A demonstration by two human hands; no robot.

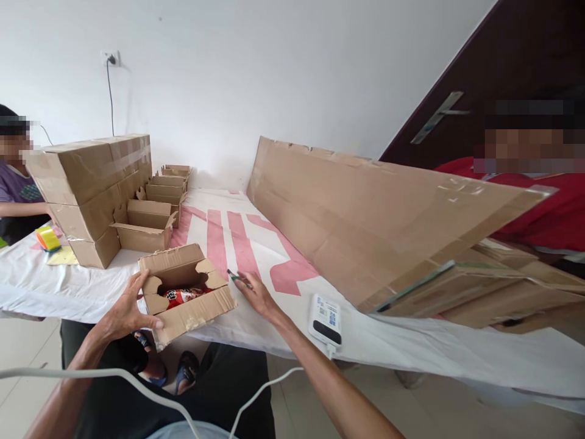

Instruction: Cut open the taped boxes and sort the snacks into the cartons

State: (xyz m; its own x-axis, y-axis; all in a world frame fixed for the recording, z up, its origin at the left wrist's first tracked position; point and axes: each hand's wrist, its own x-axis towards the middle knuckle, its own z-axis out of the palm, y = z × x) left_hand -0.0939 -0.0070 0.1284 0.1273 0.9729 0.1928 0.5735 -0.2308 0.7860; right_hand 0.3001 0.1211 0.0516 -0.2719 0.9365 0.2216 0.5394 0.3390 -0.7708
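The open cardboard box [196, 314] sits on the table [68, 286] with a red packet [183, 297] inside. The left hand [125, 311] grips the box's left wall. The right hand [258, 296] lies just right of the box, fingers outstretched on a green pen [236, 278].

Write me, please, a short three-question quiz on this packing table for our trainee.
1. True or false: the small open box held by the left hand is empty.
2. What lies at the fingertips of the right hand? A: a green pen. B: a stapler. C: a knife.
3. Fill in: the tape roll left of the stacked boxes is mostly ___ in colour.

Key
1. False: a red packet lies inside.
2. A.
3. Yellow.
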